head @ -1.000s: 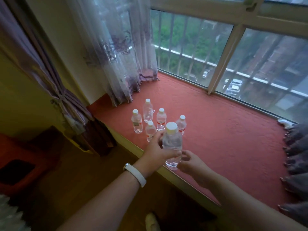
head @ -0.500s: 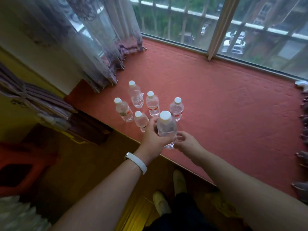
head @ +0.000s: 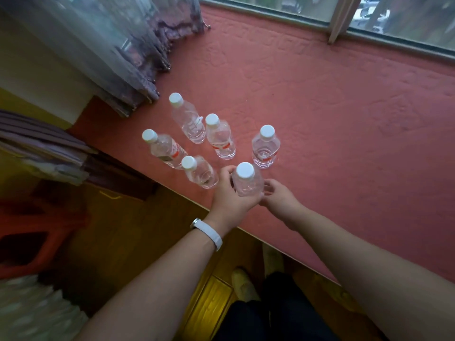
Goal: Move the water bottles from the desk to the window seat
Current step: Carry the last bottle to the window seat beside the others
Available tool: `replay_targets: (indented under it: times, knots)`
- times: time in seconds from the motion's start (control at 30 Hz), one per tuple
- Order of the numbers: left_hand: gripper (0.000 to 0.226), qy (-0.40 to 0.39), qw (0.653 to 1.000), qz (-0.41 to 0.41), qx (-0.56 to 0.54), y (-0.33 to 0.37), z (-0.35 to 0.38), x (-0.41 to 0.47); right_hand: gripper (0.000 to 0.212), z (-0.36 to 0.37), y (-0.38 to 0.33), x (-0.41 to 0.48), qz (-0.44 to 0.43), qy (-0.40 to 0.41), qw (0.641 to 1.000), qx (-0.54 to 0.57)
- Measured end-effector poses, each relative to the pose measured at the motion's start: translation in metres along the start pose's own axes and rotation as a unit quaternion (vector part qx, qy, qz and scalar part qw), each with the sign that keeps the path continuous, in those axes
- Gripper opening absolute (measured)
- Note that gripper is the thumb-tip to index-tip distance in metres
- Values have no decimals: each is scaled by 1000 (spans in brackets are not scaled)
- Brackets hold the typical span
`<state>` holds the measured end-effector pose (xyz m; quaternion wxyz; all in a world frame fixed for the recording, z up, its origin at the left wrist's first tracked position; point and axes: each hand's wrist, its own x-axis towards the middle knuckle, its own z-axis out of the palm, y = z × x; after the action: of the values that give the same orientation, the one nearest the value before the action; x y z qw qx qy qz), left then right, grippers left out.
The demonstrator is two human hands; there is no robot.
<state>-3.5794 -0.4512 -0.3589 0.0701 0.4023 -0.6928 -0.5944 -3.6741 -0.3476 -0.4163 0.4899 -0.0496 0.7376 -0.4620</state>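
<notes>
1. While the left hand (head: 231,195) wraps its fingers and thumb round a water bottle (head: 247,183), that bottle stands straight up over the red window seat (head: 332,114), near the front edge.
2. The hand hides the bottom of the bottle, so it is hard to tell if it sits on the seat.
3. The right hand (head: 279,199) is just beside the bottle, on its right. Its fingers are softly bent and hold nothing. I cannot tell if the fingertips touch the bottle.
4. Five more bottles stand close together on the seat, all with white caps: the near bottle (head: 200,172) just left of the held one, the left bottle (head: 165,150), the far bottle (head: 188,121), the middle bottle (head: 220,137) and the right bottle (head: 266,146).
5. A white wristband (head: 210,233) is on the left wrist.
6. A thin curtain (head: 123,45) hangs down onto the back left corner of the seat. The window (head: 394,23) runs along the back.
7. Down below are the wood floor (head: 211,306) and a pale shoe (head: 243,284).
</notes>
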Motion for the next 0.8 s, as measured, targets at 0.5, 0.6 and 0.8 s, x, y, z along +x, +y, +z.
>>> replay_targets:
  times: [0.5,0.6,0.8]
  knots:
    - [69,-32,999,-7,23,-55,1,22,59,11,34,29,24,-15,1000,-13]
    - [70,-39,999,-11,27,-63,-4,20,61,13,36,23,29,-7,999,-24]
    - [70,-47,999,-4,18,-59,-5,23,42,16,34,13,23,-6,1000,-10]
